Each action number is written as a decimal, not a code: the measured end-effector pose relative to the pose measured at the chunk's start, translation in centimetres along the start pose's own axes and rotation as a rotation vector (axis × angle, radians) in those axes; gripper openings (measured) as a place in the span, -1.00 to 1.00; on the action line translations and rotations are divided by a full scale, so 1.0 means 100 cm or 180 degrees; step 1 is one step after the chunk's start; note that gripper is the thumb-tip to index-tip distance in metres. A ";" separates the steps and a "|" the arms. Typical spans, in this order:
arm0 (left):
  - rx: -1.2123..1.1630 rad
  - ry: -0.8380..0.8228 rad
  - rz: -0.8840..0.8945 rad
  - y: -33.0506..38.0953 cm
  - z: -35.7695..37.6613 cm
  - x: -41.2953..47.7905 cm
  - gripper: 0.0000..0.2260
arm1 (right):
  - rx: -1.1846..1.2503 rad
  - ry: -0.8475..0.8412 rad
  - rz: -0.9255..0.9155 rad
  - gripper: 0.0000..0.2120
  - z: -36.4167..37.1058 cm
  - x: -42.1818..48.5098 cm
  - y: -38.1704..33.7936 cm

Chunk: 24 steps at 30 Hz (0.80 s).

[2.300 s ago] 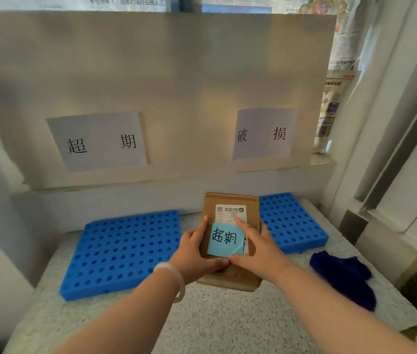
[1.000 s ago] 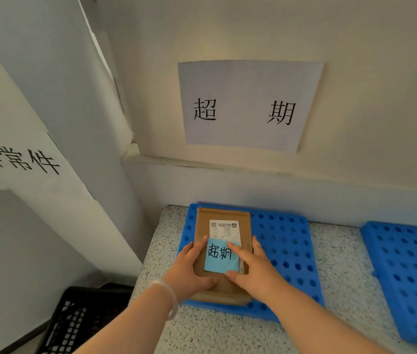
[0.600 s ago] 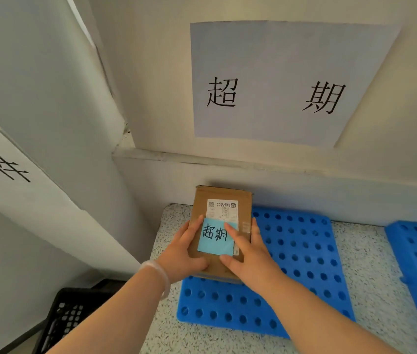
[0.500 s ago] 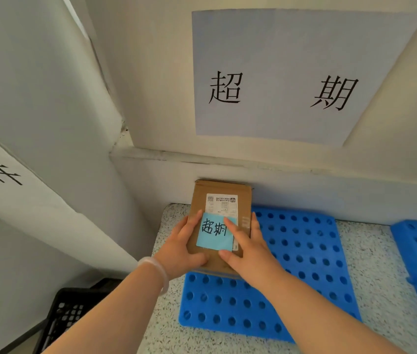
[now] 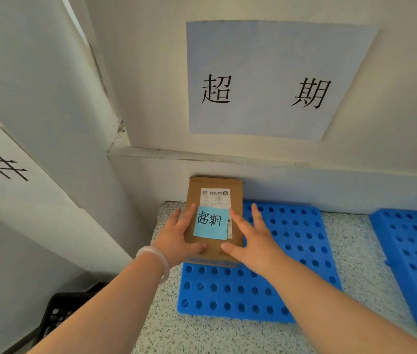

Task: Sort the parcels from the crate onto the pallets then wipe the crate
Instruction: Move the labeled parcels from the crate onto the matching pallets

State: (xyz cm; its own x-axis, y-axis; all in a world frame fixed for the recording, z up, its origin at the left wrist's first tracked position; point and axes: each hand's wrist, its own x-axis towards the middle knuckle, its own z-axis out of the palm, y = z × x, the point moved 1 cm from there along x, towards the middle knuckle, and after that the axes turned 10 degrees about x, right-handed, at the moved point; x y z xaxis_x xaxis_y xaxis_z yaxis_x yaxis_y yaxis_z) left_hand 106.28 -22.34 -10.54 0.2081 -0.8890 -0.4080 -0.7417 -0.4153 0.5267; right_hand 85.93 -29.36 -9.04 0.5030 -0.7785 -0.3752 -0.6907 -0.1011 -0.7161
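Parcel (image 5: pixel 193 198), brown cardboard, blue note (image 5: pixel 211 224) on top: lies apparently flat on left blue pallet (image 5: pixel 266 290), far corner by wall (image 5: pixel 304 185). Left hand (image 5: pixel 176 241) and right hand (image 5: pixel 253 241): fingers straight, touching its sides, thumbs on near edge.

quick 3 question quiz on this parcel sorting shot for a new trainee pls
1. True or false: the parcel is at the right-hand pallet.
2. Multiple choice: the sticky note on the parcel is a) yellow, b) blue, c) pink.
3. Fill in: the note and the wall sign above carry the same two characters, ____.

Key: 1 false, it is at the far left corner of the left pallet; 2 b; 3 超期.
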 end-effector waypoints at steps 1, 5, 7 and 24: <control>0.0172 0.0104 -0.0037 0.004 -0.001 -0.006 -0.11 | -0.0050 0.0013 -0.0037 -0.18 -0.005 -0.011 0.000; 0.1008 0.0567 0.0127 0.031 0.005 -0.033 -0.13 | -0.0366 0.0184 -0.0165 -0.11 -0.020 -0.062 0.006; 0.1277 0.0693 0.0406 0.055 0.015 -0.048 -0.14 | -0.0527 0.0341 -0.0188 -0.10 -0.024 -0.089 0.012; 0.1948 0.0465 0.2075 0.295 0.188 -0.209 -0.18 | -0.1100 0.1474 0.0529 -0.07 -0.097 -0.373 0.155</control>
State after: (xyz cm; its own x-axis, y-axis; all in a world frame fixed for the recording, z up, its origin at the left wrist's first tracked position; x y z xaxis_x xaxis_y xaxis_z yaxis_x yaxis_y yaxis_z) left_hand 68.05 -12.41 -0.55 -0.3241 -0.9449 -0.0469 -0.9414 0.3172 0.1145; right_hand 51.43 -7.90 -0.42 0.1489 -0.9822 -0.1147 -0.9086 -0.0901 -0.4079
